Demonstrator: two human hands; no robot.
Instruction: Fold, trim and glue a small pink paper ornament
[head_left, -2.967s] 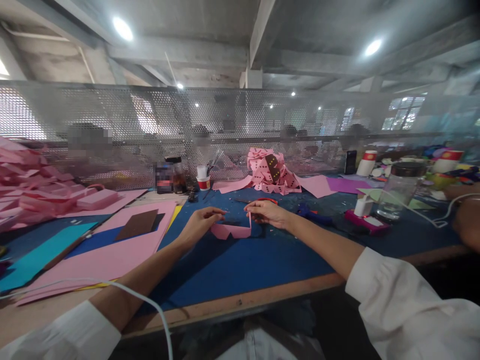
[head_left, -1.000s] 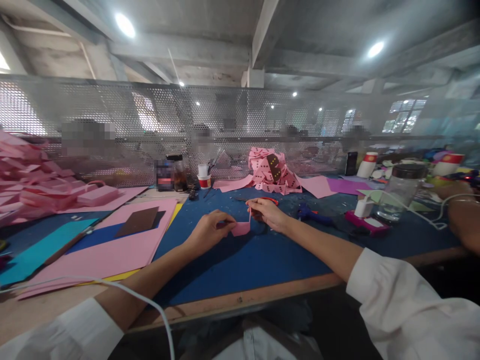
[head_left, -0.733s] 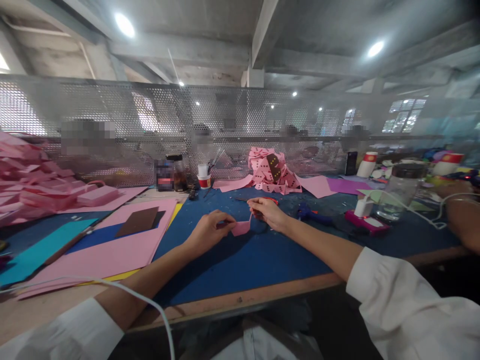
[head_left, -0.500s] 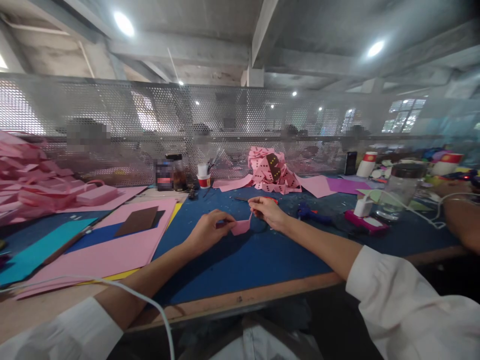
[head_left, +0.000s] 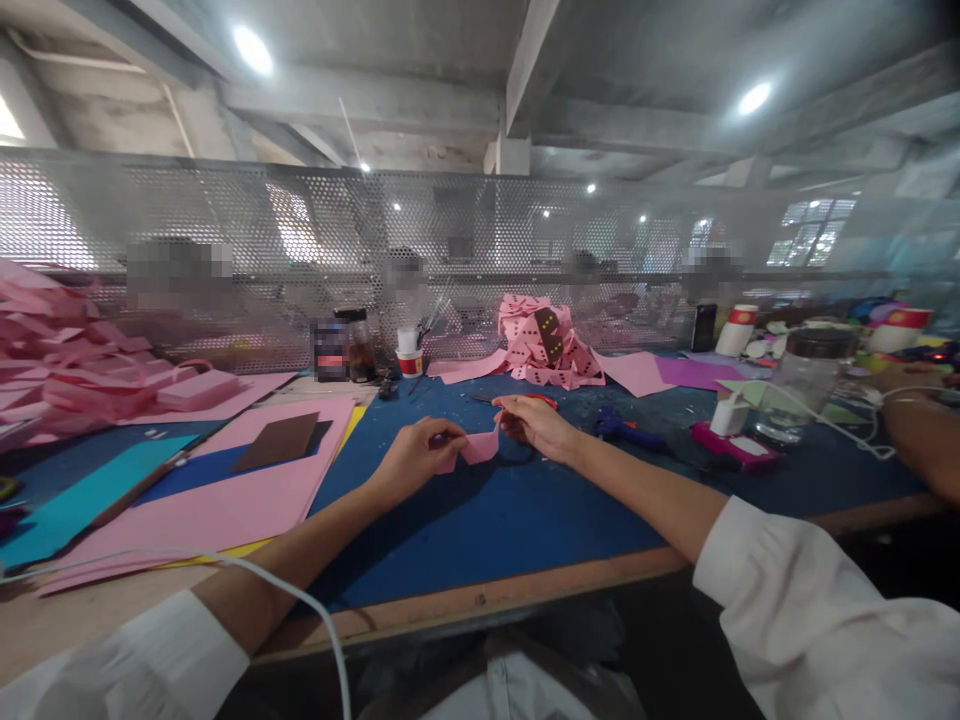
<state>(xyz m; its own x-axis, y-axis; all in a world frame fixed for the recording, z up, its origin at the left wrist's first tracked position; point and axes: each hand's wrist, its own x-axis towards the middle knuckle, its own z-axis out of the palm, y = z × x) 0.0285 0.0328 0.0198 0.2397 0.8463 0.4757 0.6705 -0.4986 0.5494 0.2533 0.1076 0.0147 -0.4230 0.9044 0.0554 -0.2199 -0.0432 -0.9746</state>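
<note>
A small folded pink piece of paper is held between my hands above the blue mat. My left hand pinches its left end, and some pink shows below the fingers. At the right end, which bends upward, my right hand grips the edge between thumb and fingers. Scissors with red handles lie just behind my right hand, partly hidden by it. Farther back stands a heap of pink pieces with dark dots.
Pink sheets with a brown piece lie left, beside a large pink pile. Rightward are a blue tool, a magenta device, a glass jar and another person's arm. A white cable crosses my left forearm.
The left end of the pink piece now shows below my left fingers, where less was visible before. My right fingertips have shifted slightly left. The rest of the table looks the same.
</note>
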